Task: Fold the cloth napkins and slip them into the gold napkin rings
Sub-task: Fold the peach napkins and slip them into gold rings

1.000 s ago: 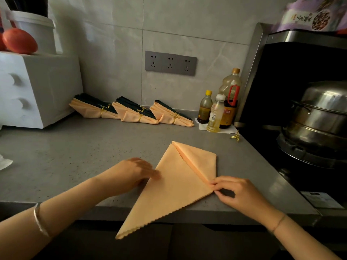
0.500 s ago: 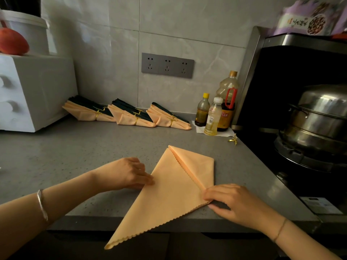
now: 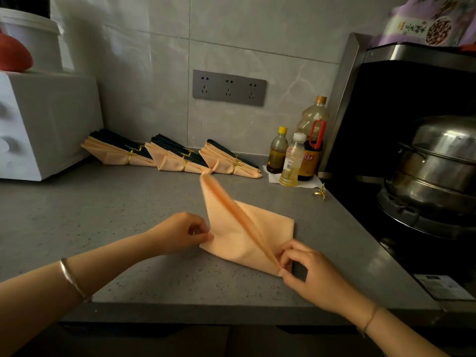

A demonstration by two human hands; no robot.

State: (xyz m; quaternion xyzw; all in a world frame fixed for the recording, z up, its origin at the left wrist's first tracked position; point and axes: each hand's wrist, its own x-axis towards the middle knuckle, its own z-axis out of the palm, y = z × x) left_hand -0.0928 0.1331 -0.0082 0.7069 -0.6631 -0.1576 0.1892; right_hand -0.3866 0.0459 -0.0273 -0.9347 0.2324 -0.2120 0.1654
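– Two hands on the napkin (image 3: 231,240)? Grips, quick.
– Both pinching it. Left hand (image 3: 180,233) nips the napkin's corner at 9 o'clock, thumb against fingertips. Right hand (image 3: 309,271) nips the near corner at 5 o'clock. Neither is slack or empty.
– Where's the napkin?
– On the counter (image 3: 103,215), near the front edge, a bit right of centre. The base lies flat and one flap stands up off it, tip in the air.
– Long axis?
– The raised ridge runs from the right hand's pinch at 5 o'clock up to the tip at about 11 o'clock. The tip overlaps the ringed bundles (image 3: 177,161) by the back wall in this view. Can't tell if it touches them, probably not.
– What does the next move hang on?
– My read: the flap has to come down on one side of that ridge. The right pinch is the pivot and the left pinch anchors the far corner. The flap's broad face is toward the left hand, so that hand is nearer to lay it flat.
– Ring?
– One loose ring (image 3: 320,194) at 2 o'clock from the napkin, well apart, near the bottles (image 3: 293,163). The right hand is nearer. Not needed yet, I'd say, since the fold isn't done.
– Risk?
– Floppy cloth. If the 5 o'clock pinch slips, the ridge goes crooked.
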